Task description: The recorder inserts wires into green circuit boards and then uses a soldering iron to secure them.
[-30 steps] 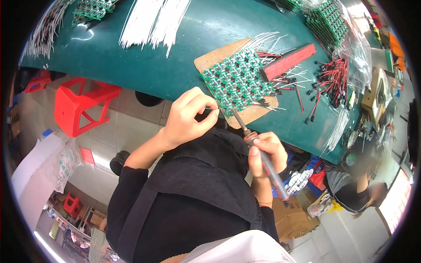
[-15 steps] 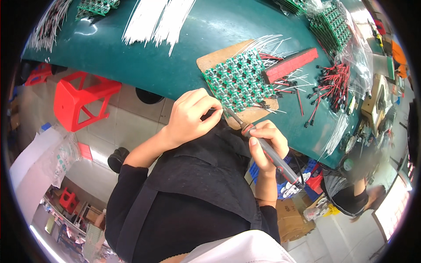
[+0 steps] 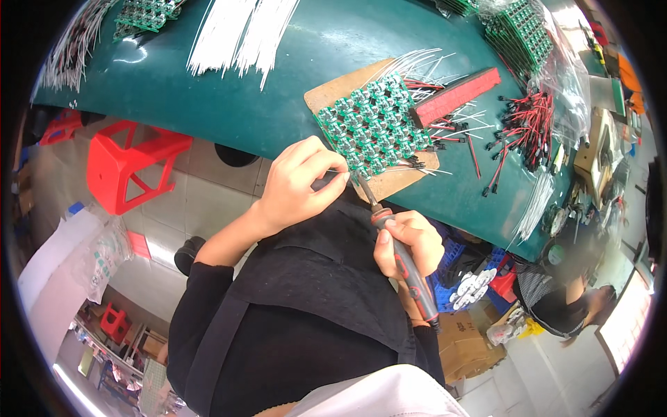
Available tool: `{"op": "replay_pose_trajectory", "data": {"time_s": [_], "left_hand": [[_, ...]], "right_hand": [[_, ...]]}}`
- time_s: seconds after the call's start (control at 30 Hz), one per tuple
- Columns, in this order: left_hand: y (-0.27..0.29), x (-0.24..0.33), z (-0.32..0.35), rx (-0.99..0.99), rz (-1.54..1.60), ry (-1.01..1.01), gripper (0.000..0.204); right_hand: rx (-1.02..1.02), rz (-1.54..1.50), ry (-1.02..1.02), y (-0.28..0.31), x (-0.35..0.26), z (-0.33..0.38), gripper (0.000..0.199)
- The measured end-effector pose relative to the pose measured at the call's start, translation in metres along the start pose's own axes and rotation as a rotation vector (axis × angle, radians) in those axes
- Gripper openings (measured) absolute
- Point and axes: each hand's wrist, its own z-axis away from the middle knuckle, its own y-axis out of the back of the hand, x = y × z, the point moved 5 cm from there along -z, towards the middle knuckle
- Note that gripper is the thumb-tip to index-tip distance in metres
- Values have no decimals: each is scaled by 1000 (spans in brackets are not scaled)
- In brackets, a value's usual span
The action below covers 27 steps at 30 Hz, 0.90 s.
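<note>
My right hand [image 3: 417, 242] grips the handle of a grey and red soldering iron [image 3: 415, 283]. Its metal tip points up and left at the near edge of a green circuit board panel [image 3: 372, 125]. The panel is full of small parts and rests on a brown backing board [image 3: 333, 88]. My left hand [image 3: 300, 182] is closed in a pinch beside the panel's near left corner, close to the iron's tip. Whatever sits between its fingertips is too small to make out. A red-faced bar [image 3: 460, 97] lies over the panel's right side, with white and red wires sticking out around it.
Red and black wires with connectors [image 3: 531, 128] lie to the right, near a stack of green panels [image 3: 524, 35] in clear plastic. White wire bundles [image 3: 222, 35] spread at the far left. A red stool [image 3: 128, 163] stands left of the table. Another person [image 3: 563, 306] is at lower right.
My right hand and the soldering iron have shifted left and slightly down, and the iron stands steeper. My left hand stays in its pinch near the panel's corner. The view has shifted slightly.
</note>
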Motion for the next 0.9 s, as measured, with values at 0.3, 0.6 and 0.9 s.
{"op": "replay_pose_trajectory", "data": {"time_s": [0.3, 0.6, 0.9], "left_hand": [[6, -1, 4, 57, 30, 55, 16], [3, -1, 1, 34, -13, 30, 14], [4, 8, -10, 56, 16, 91, 14]], "right_hand": [[85, -140, -203, 15, 11, 4, 16], [-57, -270, -260, 12, 31, -13, 16], [43, -319, -242, 31, 38, -13, 13]]}}
